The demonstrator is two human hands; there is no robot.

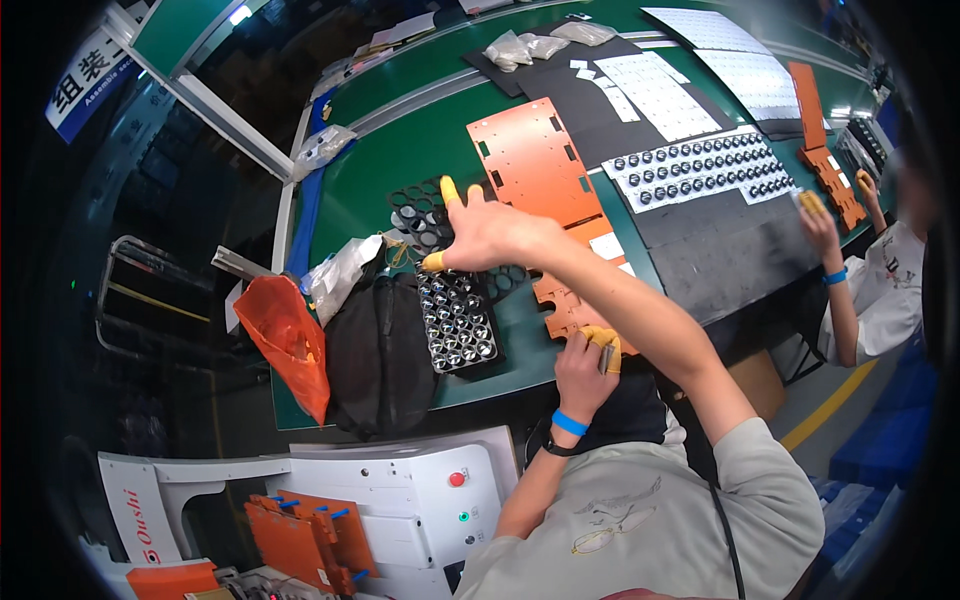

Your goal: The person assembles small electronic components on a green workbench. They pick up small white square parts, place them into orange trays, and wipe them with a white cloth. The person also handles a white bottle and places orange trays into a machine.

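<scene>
Head view: my right hand [485, 235] is stretched across to my left, palm down, with the thumb and fingers spread wide apart, and I see nothing gripped in it. Yellow covers [448, 190] sit on its fingertips. The fingers reach over a black frame [425, 232] full of round holes, and the thumb comes down by the far edge of a tray [435, 366] packed with shiny metal cylinders [462, 325]; I cannot tell whether it touches either one. The tray lies on the green desk [365, 185], near the front edge, just beside a black bag [375, 350].

My left hand [578, 372] is nearer my body, below the blue wristband's reach of the other arm's shadowless line, curled nearly closed, with a small grey metal piece [607, 359] pinched in its covered fingers. It is at the near end of a notched orange plate [566, 312]; whether it touches the plate is hidden from me. Beyond that plate lies a larger orange panel [535, 165].

To the left of the black bag are an orange-red bag [285, 335] and a clear plastic bag [342, 278]. Over to the right, a white sheet [640, 200] carries rows of black round parts [690, 165], and a co-worker's raised hand [820, 230] is near it.
</scene>
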